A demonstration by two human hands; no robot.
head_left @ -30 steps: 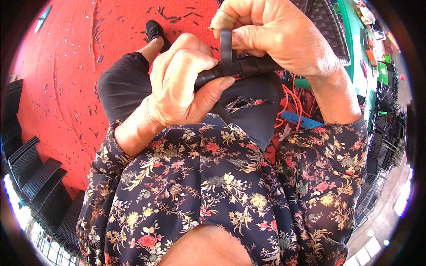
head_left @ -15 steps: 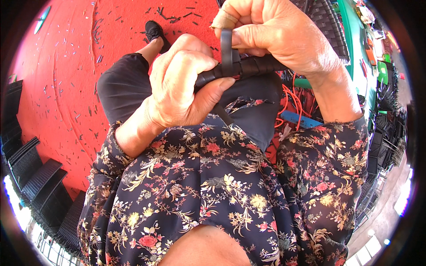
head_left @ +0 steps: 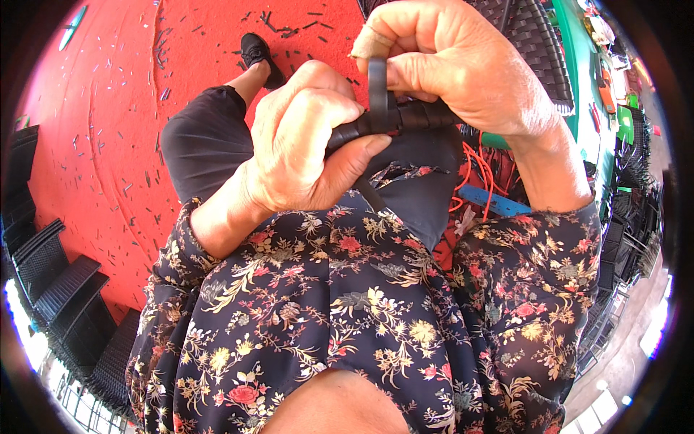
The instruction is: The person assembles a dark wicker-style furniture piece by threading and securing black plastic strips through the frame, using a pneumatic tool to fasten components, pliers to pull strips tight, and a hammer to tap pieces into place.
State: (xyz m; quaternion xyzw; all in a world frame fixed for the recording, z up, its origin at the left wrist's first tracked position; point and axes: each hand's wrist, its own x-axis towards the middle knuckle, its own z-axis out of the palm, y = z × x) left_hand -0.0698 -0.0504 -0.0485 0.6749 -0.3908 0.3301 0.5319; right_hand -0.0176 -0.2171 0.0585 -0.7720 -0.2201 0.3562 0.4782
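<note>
My left hand [head_left: 303, 141] is closed around a bar wrapped in black strip [head_left: 426, 116], its thumb along the underside. Above the bar, my right hand [head_left: 455, 69] pinches a flat black plastic strip [head_left: 378, 87] between thumb and fingers. The strip stands up from the bar in a loop. One finger of the right hand wears a tan wrap [head_left: 370, 43]. A loose tail of black strip [head_left: 370, 195] hangs below the left thumb over my lap. The far end of the bar is hidden behind the right hand.
A black woven panel [head_left: 524, 40] stands beyond my right hand, by a green edge [head_left: 571, 65]. Orange cord [head_left: 473, 170] and a blue bar [head_left: 495, 201] lie beside my right thigh. Black strip scraps [head_left: 282, 30] litter the red floor [head_left: 116, 166]. Woven chairs [head_left: 69, 289] line the left.
The hands and bar have shifted very slightly to the right. The strip's loop still stands up from the bar, and both grips look the same.
</note>
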